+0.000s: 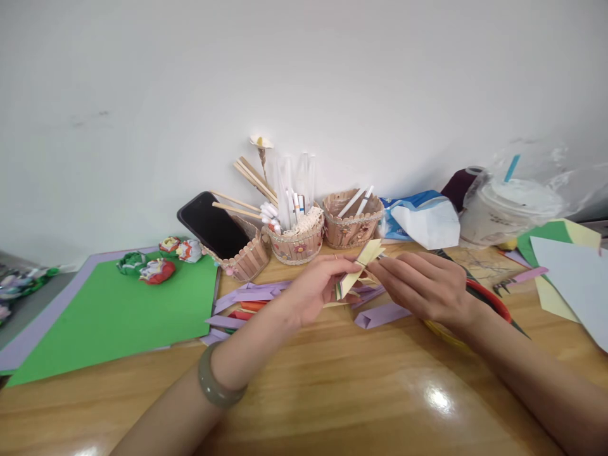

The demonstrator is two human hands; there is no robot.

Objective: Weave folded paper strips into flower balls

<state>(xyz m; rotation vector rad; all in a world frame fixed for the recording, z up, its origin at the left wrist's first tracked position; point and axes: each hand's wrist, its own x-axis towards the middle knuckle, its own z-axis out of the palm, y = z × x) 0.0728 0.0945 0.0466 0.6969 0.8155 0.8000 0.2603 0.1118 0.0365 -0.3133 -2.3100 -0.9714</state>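
My left hand (319,285), with a grey-green bangle (213,379) on its wrist, grips a folded yellow paper piece (357,273) from the left. A dark line, like thread or wire, crosses the paper near its middle. My right hand (420,284) has its fingers pinched together at the paper's right side; what lies between those fingertips is too small to make out. Purple folded strips (382,315) lie on the table beneath and beside both hands, with orange and red strips (247,309) to the left.
Three craft-stick baskets (295,248) stand along the wall, the left one holding a phone (213,223). Green paper (118,316) with small paper flowers (158,270) lies left. A bagged cup (510,212), tissue pack (420,215) and paper sheets (574,278) are at right.
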